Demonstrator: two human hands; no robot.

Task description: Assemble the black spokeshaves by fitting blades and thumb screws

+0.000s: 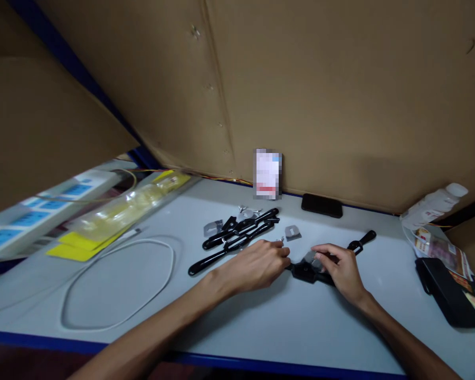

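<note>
A black two-handled tool (305, 270) lies on the grey table (261, 316), one handle pointing to the back right. My left hand (257, 264) rests at the tool's left end with fingers curled; what they pinch is hidden. My right hand (338, 266) is closed over the tool's middle, fingertips pressing a small grey metal piece (312, 257) onto it. A loose grey metal plate (292, 232) lies just behind my hands. A pile of more black tool bodies (237, 235) lies to the left of the hands, with another grey plate (212, 228) and small silver screws (246, 212) beside it.
A white cable (119, 285) loops at the left, near a clear and yellow bag (122, 211) and a power strip (43, 206). A black phone (322, 205) lies by the cardboard wall (320, 89). At the right lie a white bottle (435, 203), a printed packet (439, 248) and a black case (447, 295).
</note>
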